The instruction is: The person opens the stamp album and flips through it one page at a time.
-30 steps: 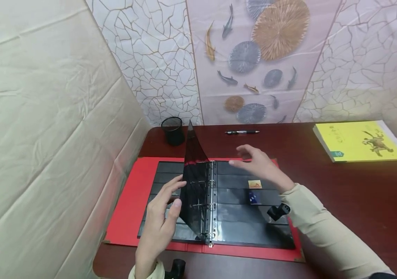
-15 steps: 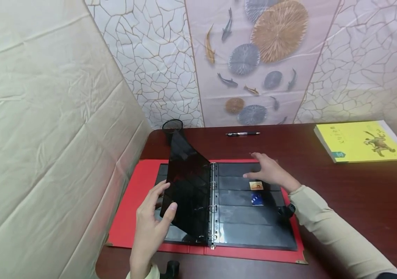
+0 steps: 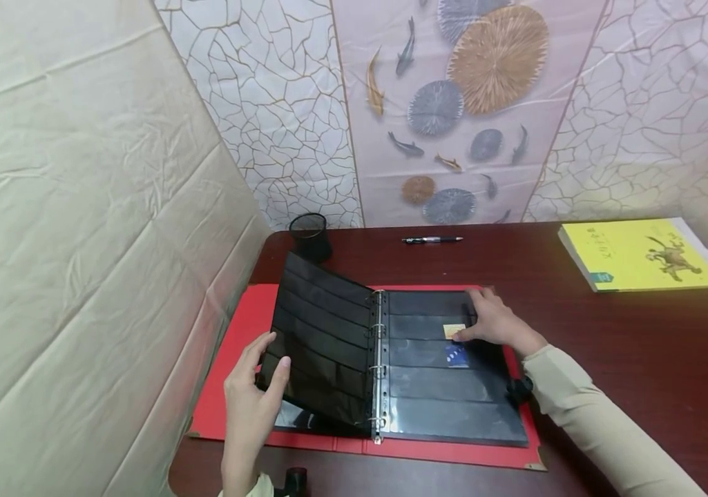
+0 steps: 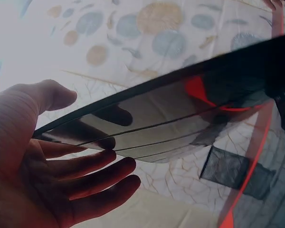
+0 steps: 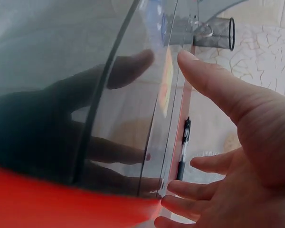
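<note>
A red ring binder (image 3: 232, 366) lies spread on the table with black pocket pages. One loose black page (image 3: 322, 345) tilts up over its left side. My left hand (image 3: 246, 386) supports that page's outer edge, which sits between the thumb and straight fingers (image 4: 99, 190) in the left wrist view. On the right-hand page (image 3: 428, 383) are a small yellow-orange card (image 3: 451, 329) and a small blue card (image 3: 456, 356) below it. My right hand (image 3: 495, 324) is over that page's upper right, fingers spread, with the thumb tip overlapping the yellow-orange card.
Behind the binder stands a black mesh pen cup (image 3: 311, 238) at the left. A pen (image 3: 432, 239) lies near the back wall. At the far right is a yellow-covered book (image 3: 646, 255). A fabric-covered wall (image 3: 111, 276) borders the left side.
The loose page has swung from nearly upright down to the left along with my left hand. My right hand has moved right and down to the yellow-orange card.
</note>
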`<control>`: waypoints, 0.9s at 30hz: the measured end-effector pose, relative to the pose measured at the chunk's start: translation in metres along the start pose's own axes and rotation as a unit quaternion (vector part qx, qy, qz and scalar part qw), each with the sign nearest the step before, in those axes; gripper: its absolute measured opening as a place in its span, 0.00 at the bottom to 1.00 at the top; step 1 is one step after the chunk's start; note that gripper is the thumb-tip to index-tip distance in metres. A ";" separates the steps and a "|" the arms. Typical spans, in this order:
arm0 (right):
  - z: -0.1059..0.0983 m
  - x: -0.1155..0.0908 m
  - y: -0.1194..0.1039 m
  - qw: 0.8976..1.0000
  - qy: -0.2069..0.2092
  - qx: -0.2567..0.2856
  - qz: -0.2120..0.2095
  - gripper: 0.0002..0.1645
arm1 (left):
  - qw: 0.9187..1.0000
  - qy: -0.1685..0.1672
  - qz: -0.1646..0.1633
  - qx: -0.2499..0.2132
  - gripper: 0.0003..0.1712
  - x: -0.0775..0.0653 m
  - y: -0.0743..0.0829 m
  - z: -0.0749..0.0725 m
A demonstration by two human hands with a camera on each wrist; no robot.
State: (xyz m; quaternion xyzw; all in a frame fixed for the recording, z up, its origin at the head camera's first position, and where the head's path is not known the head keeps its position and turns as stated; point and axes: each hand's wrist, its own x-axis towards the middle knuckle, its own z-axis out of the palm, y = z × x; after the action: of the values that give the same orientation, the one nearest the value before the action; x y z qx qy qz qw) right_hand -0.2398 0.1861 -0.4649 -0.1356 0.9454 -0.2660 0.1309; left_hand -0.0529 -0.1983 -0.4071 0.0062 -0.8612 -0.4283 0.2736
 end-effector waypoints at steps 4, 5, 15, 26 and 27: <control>0.002 -0.001 0.005 1.000 0.003 0.009 0.004 0.69 | 1.000 0.006 -0.018 0.001 0.24 0.000 -0.009 -0.001; 0.002 -0.001 0.006 1.000 0.003 0.009 0.004 0.70 | 1.000 0.006 -0.023 0.001 0.24 0.000 -0.011 -0.001; 0.003 0.000 0.009 1.000 -0.013 -0.018 0.004 0.71 | 0.997 0.017 -0.069 0.011 0.25 -0.005 -0.039 0.001; 0.003 0.003 0.008 0.998 0.004 -0.062 -0.014 0.70 | 0.993 0.002 -0.107 0.049 0.23 -0.008 -0.061 -0.003; 0.004 0.003 0.007 0.998 0.007 -0.064 -0.016 0.70 | 0.992 -0.006 -0.117 0.055 0.23 -0.007 -0.063 -0.003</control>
State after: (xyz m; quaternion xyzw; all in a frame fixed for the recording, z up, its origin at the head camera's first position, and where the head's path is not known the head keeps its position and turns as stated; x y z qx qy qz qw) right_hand -0.2430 0.1889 -0.4722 -0.1565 0.9591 -0.2079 0.1110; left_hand -0.0590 -0.2386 -0.4552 0.1188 -0.8784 -0.4096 0.2156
